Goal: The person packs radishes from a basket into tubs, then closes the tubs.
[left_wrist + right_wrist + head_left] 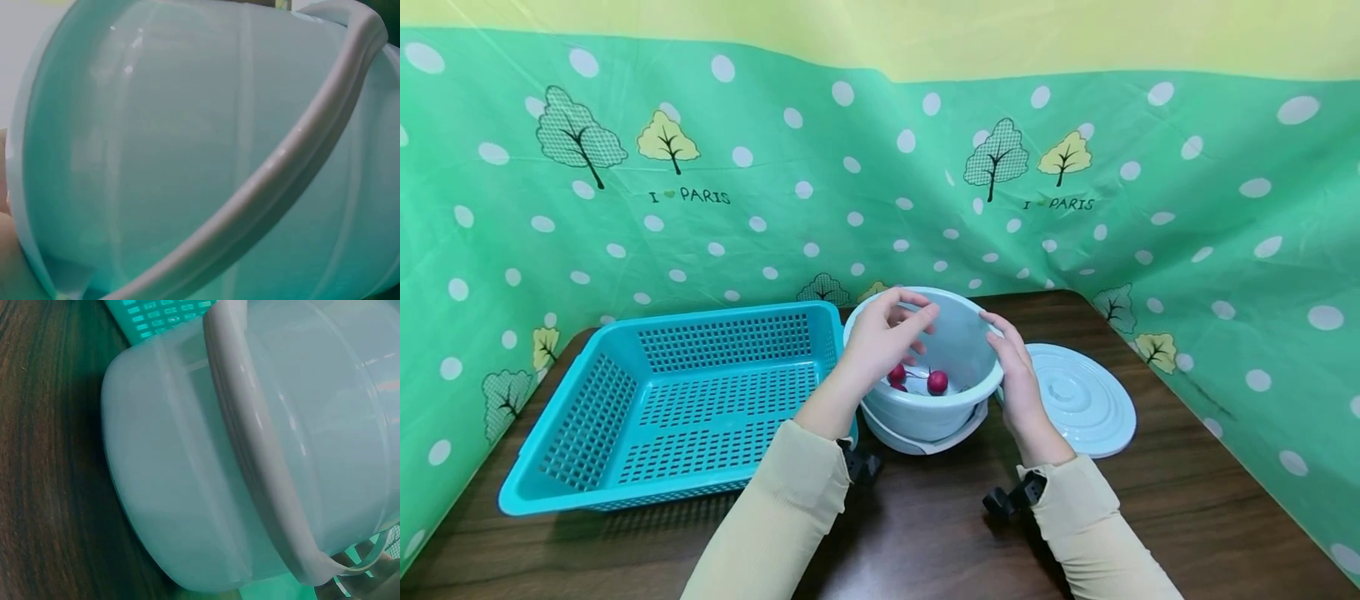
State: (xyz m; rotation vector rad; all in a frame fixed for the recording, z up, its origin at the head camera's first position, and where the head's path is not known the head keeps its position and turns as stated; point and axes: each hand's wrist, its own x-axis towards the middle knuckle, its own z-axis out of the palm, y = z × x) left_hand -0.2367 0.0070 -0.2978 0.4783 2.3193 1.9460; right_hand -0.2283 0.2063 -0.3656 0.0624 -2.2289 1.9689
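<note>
A pale blue bucket (925,417) stands on the table with its mouth turned up toward me. Its grey-white handle (244,431) hangs down against the outer wall. Several small round dark-red things (937,382) with thin stems, like radishes, lie at the bottom inside. My left hand (887,333) reaches over the left rim, fingers loosely bent above the opening, with nothing seen in them. On the opposite side my right hand (1017,375) grips the rim, fingertips on top. The left wrist view is filled by the bucket's side and handle.
Left of the bucket sits a turquoise perforated basket (730,425), close beside it. A round pale blue lid (1075,400) lies on the dark wooden table (940,533) to the right. Behind hangs a green dotted cloth (820,167).
</note>
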